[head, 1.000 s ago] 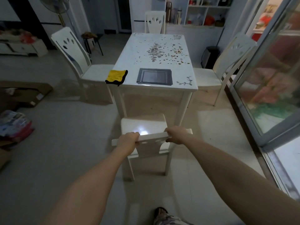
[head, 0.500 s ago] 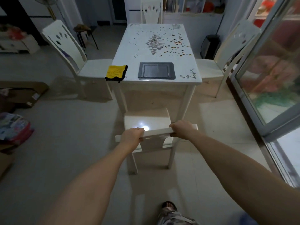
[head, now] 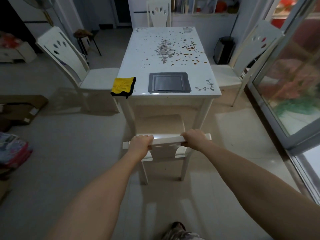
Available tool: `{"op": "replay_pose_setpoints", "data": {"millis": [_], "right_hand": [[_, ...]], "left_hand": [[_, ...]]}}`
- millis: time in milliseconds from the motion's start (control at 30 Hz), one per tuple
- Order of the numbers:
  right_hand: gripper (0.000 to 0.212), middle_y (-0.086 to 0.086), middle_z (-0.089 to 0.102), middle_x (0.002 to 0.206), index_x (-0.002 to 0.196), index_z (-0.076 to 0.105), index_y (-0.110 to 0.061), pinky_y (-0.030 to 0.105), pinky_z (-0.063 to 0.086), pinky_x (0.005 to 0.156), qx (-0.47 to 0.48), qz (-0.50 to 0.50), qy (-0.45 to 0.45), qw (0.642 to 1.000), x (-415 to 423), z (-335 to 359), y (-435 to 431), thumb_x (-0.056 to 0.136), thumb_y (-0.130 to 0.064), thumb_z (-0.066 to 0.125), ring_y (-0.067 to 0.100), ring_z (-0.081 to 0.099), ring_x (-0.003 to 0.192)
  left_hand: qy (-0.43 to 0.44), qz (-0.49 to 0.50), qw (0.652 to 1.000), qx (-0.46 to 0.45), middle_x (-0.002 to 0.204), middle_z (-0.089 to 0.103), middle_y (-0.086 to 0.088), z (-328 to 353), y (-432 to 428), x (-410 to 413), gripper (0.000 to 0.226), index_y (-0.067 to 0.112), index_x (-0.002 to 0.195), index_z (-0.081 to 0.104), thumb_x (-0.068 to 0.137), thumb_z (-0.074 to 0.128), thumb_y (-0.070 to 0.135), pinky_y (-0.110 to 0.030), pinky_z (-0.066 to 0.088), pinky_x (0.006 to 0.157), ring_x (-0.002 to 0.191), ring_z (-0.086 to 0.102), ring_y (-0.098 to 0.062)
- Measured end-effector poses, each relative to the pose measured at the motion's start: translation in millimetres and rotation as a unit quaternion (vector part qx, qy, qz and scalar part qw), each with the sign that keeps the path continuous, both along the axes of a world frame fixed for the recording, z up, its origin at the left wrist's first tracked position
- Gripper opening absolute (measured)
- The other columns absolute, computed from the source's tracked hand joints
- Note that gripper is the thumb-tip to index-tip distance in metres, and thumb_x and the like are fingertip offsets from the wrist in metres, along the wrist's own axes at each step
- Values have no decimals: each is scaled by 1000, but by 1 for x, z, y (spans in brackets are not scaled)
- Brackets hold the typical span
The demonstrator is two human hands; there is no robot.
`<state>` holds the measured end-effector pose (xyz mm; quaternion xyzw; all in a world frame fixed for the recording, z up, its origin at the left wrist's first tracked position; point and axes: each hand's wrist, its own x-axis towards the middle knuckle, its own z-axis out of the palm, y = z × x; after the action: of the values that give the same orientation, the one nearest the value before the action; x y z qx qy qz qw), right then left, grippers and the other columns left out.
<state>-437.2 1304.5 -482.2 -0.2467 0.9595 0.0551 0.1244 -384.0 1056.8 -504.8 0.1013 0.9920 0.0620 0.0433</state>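
A white chair (head: 166,149) stands in front of me at the near end of the white dining table (head: 166,54). My left hand (head: 140,144) grips the top rail of its backrest at the left. My right hand (head: 194,138) grips the same rail at the right. The front of the seat reaches under the table's near edge, between its two legs. On the table lie a yellow cloth with black trim (head: 123,86), hanging over the near left corner, and a grey rectangular mat (head: 169,82).
Three more white chairs stand around the table: left chair (head: 72,66), right chair (head: 245,54), far chair (head: 158,13). A glass sliding door (head: 294,80) runs along the right. Cardboard boxes (head: 19,108) and bags lie on the floor at left. A black bin (head: 224,50) sits behind the right chair.
The chair has slid forward toward the table with both hands on its top rail, and its seat now reaches under the table's edge. I have stepped closer to the table.
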Motion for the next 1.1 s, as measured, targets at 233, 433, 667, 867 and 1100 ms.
{"op": "replay_pose_setpoints", "data": {"millis": [233,433,667,867,1100], "right_hand": [[30,9,67,102,111,63,-17,32,45,71,-3,-9,-6,1000,-58,2,-15,90,-39,58,29,64,96],[30,6,68,94,107,66,-19,33,49,70,3,-16,-6,1000,-102,0,-26,89,-41,58,26,65,87],[34,8,68,95,101,66,-12,35,52,73,17,-41,-10,999,-149,3,-43,91,-43,57,27,65,87],[33,9,68,100,107,65,-14,37,50,75,13,-60,-1,998,-188,4,-54,89,-42,59,29,65,92],[31,7,68,100,108,65,-18,32,44,68,22,-65,-2,998,-232,4,-53,90,-42,58,28,64,91]], "left_hand": [[1,8,1000,-12,104,66,-6,13,-10,-59,14,15,100,55,89,58,22,-34,32,73,97,58,-29],[-14,-12,1000,-14,104,64,-5,13,-23,-109,16,15,98,53,89,59,25,-34,34,78,98,57,-27],[2,-54,998,-18,103,64,-1,9,-45,-168,16,18,100,53,89,59,27,-35,35,79,96,57,-26],[24,-82,996,-3,100,64,-2,10,-58,-216,18,17,102,54,88,60,26,-34,31,75,94,58,-27],[28,-99,995,-3,101,65,-3,7,-59,-263,20,16,101,54,86,62,26,-34,34,77,95,58,-28]]}}
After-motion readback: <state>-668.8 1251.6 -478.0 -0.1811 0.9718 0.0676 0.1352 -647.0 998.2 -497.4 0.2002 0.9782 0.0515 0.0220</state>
